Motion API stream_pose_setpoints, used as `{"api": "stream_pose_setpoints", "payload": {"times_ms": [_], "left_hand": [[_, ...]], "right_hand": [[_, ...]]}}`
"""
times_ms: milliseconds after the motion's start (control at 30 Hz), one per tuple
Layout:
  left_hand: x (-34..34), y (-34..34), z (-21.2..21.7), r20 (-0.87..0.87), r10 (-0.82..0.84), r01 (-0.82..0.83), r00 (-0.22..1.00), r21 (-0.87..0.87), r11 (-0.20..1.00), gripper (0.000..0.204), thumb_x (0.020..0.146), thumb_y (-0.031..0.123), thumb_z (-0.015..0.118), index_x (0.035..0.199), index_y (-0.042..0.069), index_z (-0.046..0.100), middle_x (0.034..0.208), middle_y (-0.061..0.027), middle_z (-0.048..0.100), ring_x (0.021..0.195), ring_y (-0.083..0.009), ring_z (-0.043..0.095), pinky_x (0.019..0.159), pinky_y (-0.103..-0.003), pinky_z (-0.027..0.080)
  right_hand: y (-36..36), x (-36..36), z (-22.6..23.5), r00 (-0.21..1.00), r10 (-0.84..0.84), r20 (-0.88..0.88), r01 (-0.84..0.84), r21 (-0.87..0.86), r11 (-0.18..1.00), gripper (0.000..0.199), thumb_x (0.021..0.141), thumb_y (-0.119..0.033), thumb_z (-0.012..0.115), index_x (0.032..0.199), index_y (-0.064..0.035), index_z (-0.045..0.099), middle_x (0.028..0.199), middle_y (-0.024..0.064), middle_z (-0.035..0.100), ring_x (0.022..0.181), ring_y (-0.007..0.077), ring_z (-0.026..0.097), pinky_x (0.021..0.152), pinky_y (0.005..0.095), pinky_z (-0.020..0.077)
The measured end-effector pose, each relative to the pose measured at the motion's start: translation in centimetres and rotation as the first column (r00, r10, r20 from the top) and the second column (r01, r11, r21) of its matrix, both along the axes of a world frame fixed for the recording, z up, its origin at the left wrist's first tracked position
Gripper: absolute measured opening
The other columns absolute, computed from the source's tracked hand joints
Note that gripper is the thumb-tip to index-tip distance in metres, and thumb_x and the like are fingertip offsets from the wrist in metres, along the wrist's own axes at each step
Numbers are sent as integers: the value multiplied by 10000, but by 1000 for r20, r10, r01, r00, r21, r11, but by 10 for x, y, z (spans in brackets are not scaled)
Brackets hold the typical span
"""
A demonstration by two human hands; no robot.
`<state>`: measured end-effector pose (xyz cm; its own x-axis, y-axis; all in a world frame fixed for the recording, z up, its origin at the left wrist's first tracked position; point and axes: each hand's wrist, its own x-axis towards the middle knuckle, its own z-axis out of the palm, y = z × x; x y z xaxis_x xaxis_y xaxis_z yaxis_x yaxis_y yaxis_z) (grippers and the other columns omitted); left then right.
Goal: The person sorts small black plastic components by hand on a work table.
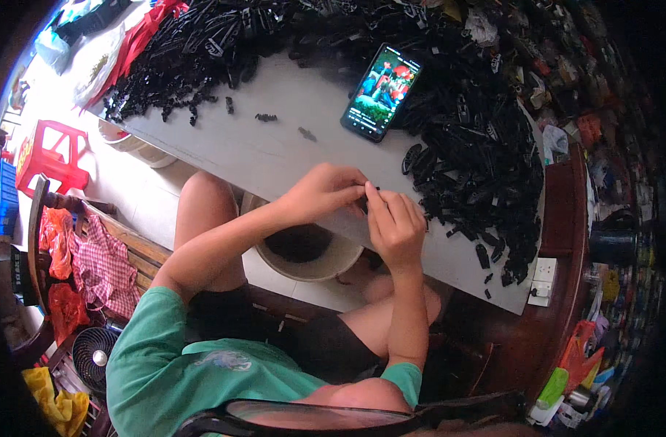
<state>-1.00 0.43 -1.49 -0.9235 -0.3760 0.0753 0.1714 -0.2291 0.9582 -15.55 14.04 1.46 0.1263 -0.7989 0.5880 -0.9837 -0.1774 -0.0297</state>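
Note:
My left hand and my right hand meet over the table's near edge, fingertips pinched together. A dark bit shows between the fingers, too small and too covered to name. To the right of my hands spreads a big heap of small black plastic parts. Another heap of black parts covers the far left of the grey-white table. Two loose black pieces, one a short toothed strip, lie apart from that heap. Below my hands, between my knees, a pale round tub holds dark contents.
A lit phone rests at the heap's edge, showing a colourful picture. At left are a red plastic stool, a wooden bench with bags and checked cloth, and a black fan. A wall socket is at right.

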Motion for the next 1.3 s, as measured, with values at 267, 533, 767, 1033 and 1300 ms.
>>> {"api": "stream_pose_setpoints", "payload": {"times_ms": [267, 533, 767, 1033, 1300], "left_hand": [[-4, -3, -8, 37, 80, -83, 996, 103, 991, 254, 994, 146, 594, 1103, -79, 634, 989, -111, 684, 871, -148, 687, 777, -288, 573], [0, -4, 2, 9, 102, -101, 995, -6, 995, 257, 951, 144, 666, 1076, -80, 647, 982, -119, 698, 840, -146, 694, 736, -270, 549], [-1, -2, -3, -16, 136, -137, 991, -78, 988, 203, 934, 137, 677, 1018, -47, 677, 875, -81, 708, 806, -117, 692, 693, -262, 528], [2, -3, 1, 44, 182, -173, 982, -153, 973, 168, 885, 92, 698, 1006, -23, 683, 839, -70, 703, 760, -96, 668, 681, -268, 525], [9, -6, 9, -17, 179, -175, 984, -333, 927, 195, 878, 102, 731, 1032, -6, 679, 969, -44, 699, 892, -114, 661, 820, -285, 532]], "right_hand": [[-2, 2, -12, 967, 39, 251, -19, -83, 996, 331, 751, 51, 733, 1074, 10, 674, 1009, 125, 659, 860, 315, 656, 754, 396, 530], [0, 5, -1, 968, 43, 248, -33, -43, 999, 287, 733, 115, 699, 1000, 11, 692, 1028, 136, 675, 889, 314, 674, 782, 396, 548], [-1, -1, -5, 970, 89, 226, -75, -73, 995, 275, 764, 53, 702, 1038, 33, 686, 1058, 130, 664, 857, 314, 661, 738, 409, 547], [1, 1, -2, 959, 41, 280, -39, -13, 999, 270, 770, 43, 708, 1038, 21, 686, 1034, 148, 670, 867, 310, 673, 760, 375, 545], [-1, 5, -23, 108, -200, 974, -305, 224, 926, 250, 943, -115, 602, 1145, 33, 608, 970, 50, 666, 849, 109, 609, 750, 272, 493]]}}
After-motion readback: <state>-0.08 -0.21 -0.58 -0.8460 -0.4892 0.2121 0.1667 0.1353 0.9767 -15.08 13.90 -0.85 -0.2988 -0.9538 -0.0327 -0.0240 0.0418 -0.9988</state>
